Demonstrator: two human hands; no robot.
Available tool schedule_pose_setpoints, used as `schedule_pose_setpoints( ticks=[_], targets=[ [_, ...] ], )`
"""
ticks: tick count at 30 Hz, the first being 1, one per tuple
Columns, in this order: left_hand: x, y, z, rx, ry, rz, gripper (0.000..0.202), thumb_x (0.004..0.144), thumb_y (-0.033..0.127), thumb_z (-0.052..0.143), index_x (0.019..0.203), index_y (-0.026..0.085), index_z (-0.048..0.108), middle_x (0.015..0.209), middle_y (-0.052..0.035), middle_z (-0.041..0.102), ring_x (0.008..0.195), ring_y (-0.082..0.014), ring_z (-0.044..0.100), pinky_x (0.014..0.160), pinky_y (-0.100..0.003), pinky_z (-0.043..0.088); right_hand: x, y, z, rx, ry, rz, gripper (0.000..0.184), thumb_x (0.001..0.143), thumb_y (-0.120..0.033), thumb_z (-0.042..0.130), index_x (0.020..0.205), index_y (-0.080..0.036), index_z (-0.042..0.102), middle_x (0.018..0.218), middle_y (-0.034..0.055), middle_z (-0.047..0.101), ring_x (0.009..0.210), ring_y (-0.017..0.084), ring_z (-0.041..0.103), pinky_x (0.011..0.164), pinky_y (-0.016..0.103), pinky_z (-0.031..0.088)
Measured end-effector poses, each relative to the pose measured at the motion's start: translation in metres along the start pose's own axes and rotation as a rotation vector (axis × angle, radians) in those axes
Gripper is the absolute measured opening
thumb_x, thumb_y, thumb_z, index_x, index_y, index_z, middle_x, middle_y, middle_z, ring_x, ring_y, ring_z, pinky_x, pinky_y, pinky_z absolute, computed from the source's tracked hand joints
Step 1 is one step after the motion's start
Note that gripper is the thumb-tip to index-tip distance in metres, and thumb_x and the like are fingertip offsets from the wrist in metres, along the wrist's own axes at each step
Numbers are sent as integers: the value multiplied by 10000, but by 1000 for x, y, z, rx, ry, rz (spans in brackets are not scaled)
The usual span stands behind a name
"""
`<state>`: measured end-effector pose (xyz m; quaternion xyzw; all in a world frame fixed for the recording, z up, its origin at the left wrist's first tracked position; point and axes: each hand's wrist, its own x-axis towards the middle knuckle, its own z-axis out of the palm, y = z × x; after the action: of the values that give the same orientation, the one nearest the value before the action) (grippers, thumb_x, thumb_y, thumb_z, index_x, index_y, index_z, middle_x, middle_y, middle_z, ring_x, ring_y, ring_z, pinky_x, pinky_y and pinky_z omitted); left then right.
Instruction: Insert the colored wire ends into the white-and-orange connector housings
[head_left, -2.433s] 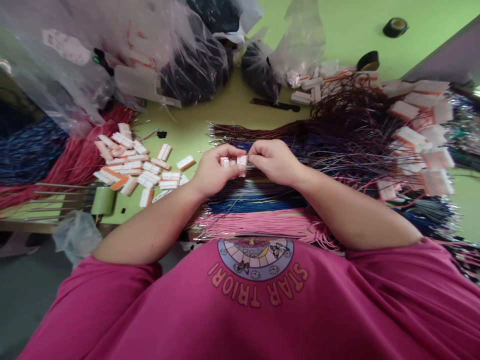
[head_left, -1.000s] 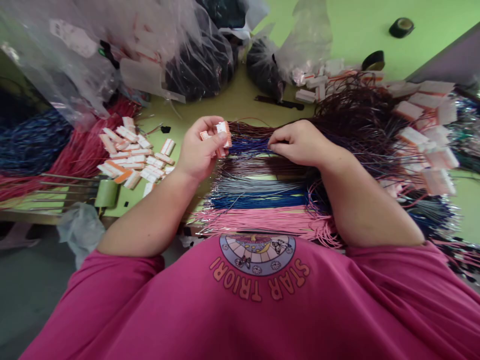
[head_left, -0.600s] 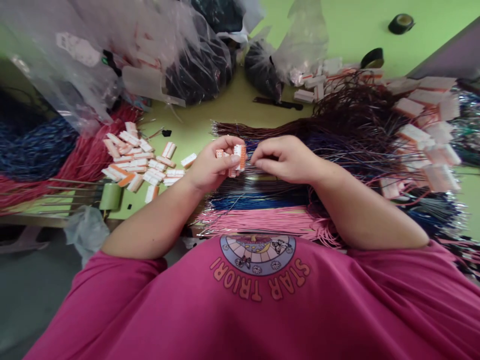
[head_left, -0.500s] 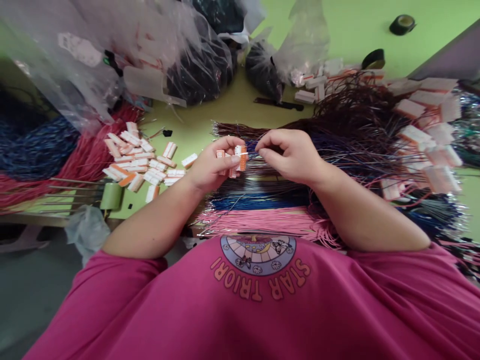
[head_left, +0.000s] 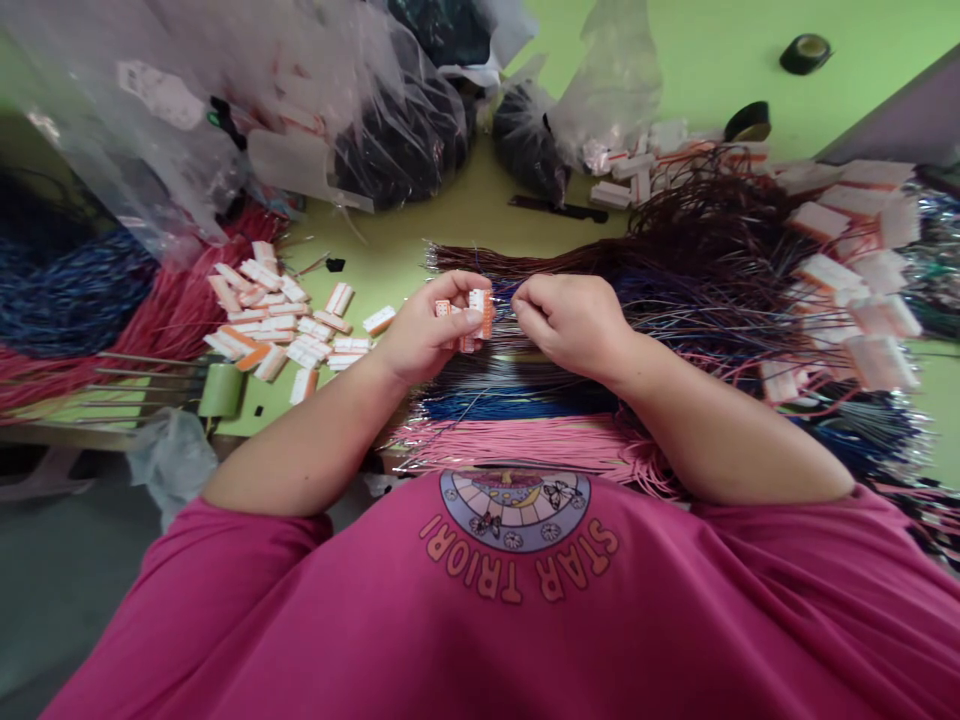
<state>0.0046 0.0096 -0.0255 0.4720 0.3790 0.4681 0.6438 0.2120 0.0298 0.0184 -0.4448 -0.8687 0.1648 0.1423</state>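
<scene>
My left hand is closed around a few white-and-orange plastic connector housings, one of them held upright between thumb and fingers with its row of openings showing. Just right of it, my right hand is pinched, its fingertips a short gap from that housing. Whatever lies in this pinch is too small to make out. Beneath both hands run bundles of thin wires: brown wires at the back, then grey, blue wires and pink wires towards my body. Left of my left hand lies a pile of loose connector housings.
Housings with wires attached are heaped at the right. A dark flat tool lies behind the wires, near clear plastic bags. Black tape rolls stand at the back right. Red wires and a green cylinder are at the left.
My right hand has turned slightly and curled its fingers more, staying close to the housing. My left hand keeps its hold almost unmoved.
</scene>
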Motion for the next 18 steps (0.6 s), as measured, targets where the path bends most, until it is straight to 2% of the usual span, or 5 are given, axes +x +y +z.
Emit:
schedule_pose_setpoints(
  ticks=[3,10,13,18],
  targets=[
    [0,-3,-2,59,15,34,509,656,449,937,1032,239,665,681,38,675,508,-98,586,460,-220,443,3,-1,0,86,-21,47,302,967,-273,484,871,-164,749,840,82,739,760,195,606,737,325,370],
    [-3,-4,-3,330,102,108,413,654,392,919,973,222,718,728,11,728,615,-127,649,579,-254,509,9,1,-3,516,-75,87,224,823,-176,490,706,-167,680,701,-9,649,672,119,532,705,271,395],
    [-5,-4,-1,349,96,101,394,662,381,910,968,207,732,707,5,733,608,-135,658,588,-263,514,9,-1,2,550,-78,91,213,826,-179,505,684,-164,662,680,-16,624,672,112,525,701,261,394],
    [-5,-3,0,347,68,67,396,673,355,888,992,185,728,672,17,714,545,-114,628,534,-233,481,12,-1,14,435,-19,54,228,885,-179,528,736,-155,699,743,2,670,746,121,569,758,253,402]
  ],
)
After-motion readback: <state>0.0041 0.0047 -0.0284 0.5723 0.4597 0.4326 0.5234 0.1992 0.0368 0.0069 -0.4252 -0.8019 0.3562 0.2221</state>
